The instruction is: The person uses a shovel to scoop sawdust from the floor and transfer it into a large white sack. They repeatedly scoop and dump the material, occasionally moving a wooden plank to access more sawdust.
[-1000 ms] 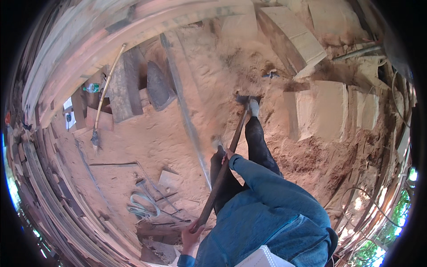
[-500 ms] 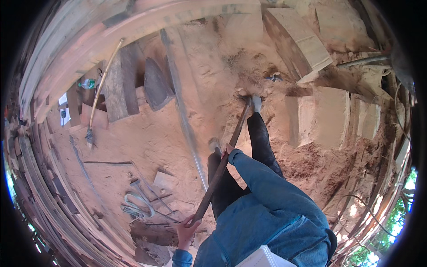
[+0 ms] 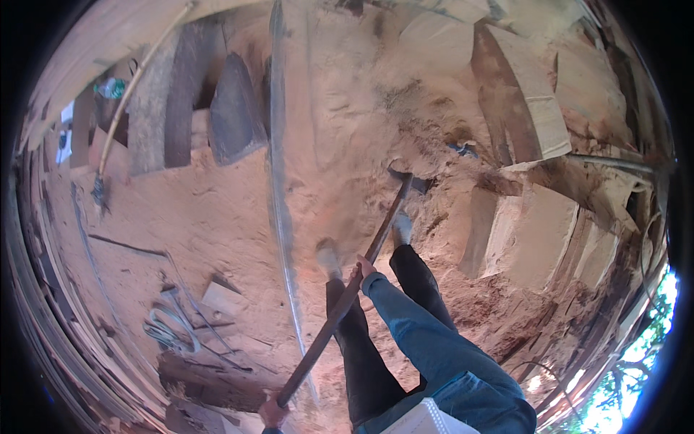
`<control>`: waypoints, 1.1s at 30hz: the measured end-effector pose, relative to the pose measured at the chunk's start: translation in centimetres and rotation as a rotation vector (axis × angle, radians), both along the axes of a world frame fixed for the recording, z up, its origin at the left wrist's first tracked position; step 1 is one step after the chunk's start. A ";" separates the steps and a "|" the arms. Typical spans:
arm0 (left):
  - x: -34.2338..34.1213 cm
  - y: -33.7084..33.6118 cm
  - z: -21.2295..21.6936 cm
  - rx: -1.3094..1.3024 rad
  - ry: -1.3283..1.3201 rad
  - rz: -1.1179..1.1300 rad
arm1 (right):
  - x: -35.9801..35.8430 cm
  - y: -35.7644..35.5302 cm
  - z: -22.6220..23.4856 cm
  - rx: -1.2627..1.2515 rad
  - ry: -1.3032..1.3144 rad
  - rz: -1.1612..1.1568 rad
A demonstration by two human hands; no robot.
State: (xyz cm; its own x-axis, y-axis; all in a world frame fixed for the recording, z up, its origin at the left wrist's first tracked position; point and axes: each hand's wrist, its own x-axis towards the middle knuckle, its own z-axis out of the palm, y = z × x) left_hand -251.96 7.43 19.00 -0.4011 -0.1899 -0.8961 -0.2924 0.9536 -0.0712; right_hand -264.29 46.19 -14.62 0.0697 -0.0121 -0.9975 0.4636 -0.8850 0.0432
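Green bottle (image 3: 110, 88) beside long-handled brush (image 3: 123, 102), upper left; pale coil (image 3: 159, 334) lower left; dusty tan panels (image 3: 541, 235) right.

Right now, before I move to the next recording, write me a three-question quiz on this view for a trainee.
1. Which hand grips the long handle nearer its dark head? A) left; B) right.
2. True or false: the green bottle shows in the picture's upper left.
3. Fill in: the right sleeve is ____ in colour.

Key: 1. B, the right hand; the left hand holds the opposite end. 2. True. 3. Blue.
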 end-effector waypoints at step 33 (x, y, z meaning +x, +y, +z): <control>5.1 -1.6 0.1 -0.003 0.080 -0.124 | -0.7 5.4 -0.8 -0.134 0.028 -0.040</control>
State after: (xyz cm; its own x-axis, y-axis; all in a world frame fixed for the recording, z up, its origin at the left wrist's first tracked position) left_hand -246.87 5.80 19.06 -0.4917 -0.1372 -0.8599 -0.1769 0.9827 -0.0556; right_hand -264.96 51.58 -15.42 0.0383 -0.1480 -0.9883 0.4310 -0.8898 0.1499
